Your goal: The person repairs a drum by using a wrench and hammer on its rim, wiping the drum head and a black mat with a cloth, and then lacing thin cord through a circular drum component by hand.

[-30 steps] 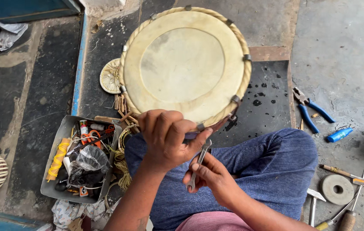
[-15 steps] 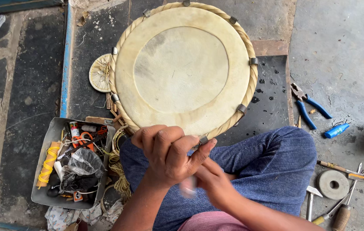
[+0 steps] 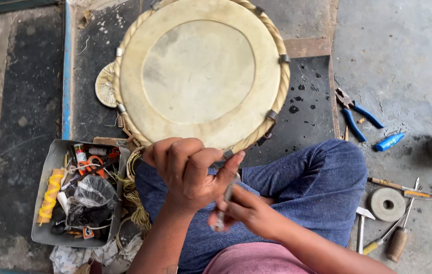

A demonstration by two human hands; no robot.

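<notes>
Open grey concrete floor (image 3: 404, 56) at the upper right gives a hand clear passage, and the dark slab (image 3: 18, 122) at the left edge lies bare too. The big round skin-headed drum with a rope rim (image 3: 201, 71) fills the upper centre, blocking the way forward. At lower left sits a cluttered grey metal tray (image 3: 43, 203); at right, blue-handled pliers (image 3: 355, 114), a grey stone disc (image 3: 387, 204) and wooden-handled tools (image 3: 404, 228) crowd the floor.

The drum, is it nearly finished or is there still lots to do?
The drum looks mostly built: skin stretched flat, braided rope rim all round. Right now both hands meet over the lap, the left hand and right hand working a small metal tool. Pliers and hammer lie out, so probably more remains.
</notes>
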